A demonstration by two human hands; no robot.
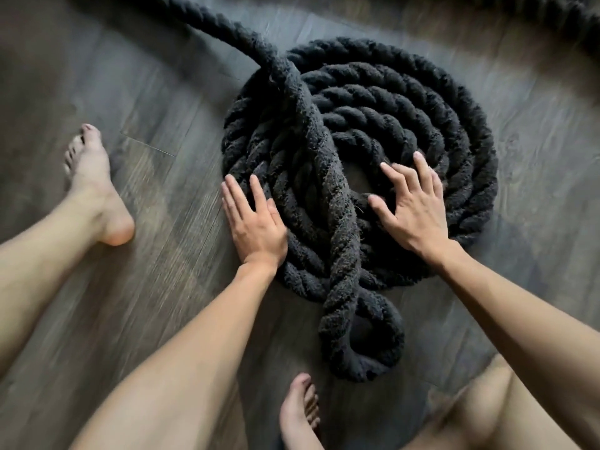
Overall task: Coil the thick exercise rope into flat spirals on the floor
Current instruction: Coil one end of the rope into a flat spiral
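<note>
A thick black twisted rope (406, 102) lies in a flat spiral of several turns on the dark wood floor (130, 76). One strand (328, 177) crosses over the spiral from the upper left and ends in a small loop (376, 352) near my feet. My left hand (253, 222) presses flat against the spiral's outer left edge, fingers straight. My right hand (412, 206) rests on the inner turns right of the centre, fingers spread. Neither hand grips the rope.
My bare left foot (94, 183) stands on the floor left of the coil; my right foot (300, 410) is just below the small loop. More rope (552, 11) runs along the top right edge of view.
</note>
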